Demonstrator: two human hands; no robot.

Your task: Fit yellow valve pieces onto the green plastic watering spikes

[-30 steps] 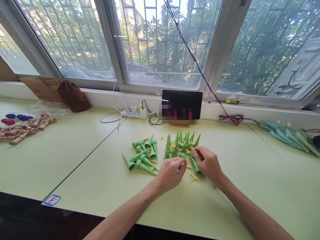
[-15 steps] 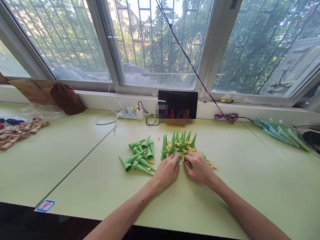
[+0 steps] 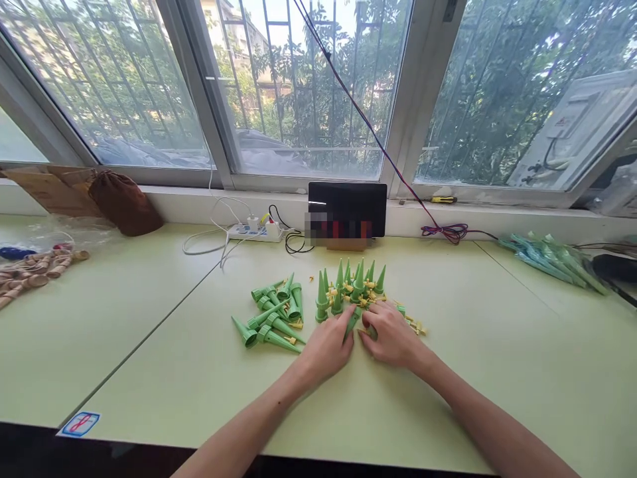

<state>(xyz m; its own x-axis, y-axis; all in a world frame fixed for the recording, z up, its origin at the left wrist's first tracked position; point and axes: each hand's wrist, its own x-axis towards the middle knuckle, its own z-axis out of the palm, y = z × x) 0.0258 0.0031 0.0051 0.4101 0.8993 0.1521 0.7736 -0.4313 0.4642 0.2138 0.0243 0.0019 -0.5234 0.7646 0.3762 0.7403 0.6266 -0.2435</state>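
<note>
My left hand (image 3: 329, 342) is closed on a green plastic spike (image 3: 352, 323), which lies slanted along the fingers. Close beside it on the right, my right hand (image 3: 391, 335) has its fingers bent in a pinch low over the table; what is between the fingertips is mostly hidden. Just beyond both hands, several green cone-shaped spikes (image 3: 359, 282) stand upright with small yellow valve pieces (image 3: 369, 285) among them. Left of my hands lies a pile of loose green spikes (image 3: 273, 318), with a few yellow pieces in it. More yellow valves (image 3: 415, 326) lie right of my right hand.
A dark tablet (image 3: 347, 209) stands at the back by the window, with a white power strip (image 3: 255, 232) left of it. Wooden pieces (image 3: 30, 275) and a brown bag (image 3: 124, 202) are at far left. Plastic-wrapped green items (image 3: 552, 260) lie at far right.
The view has shifted slightly. The spike in my left hand shows more of its length, and my right hand's fingers have lowered a little towards the table.
</note>
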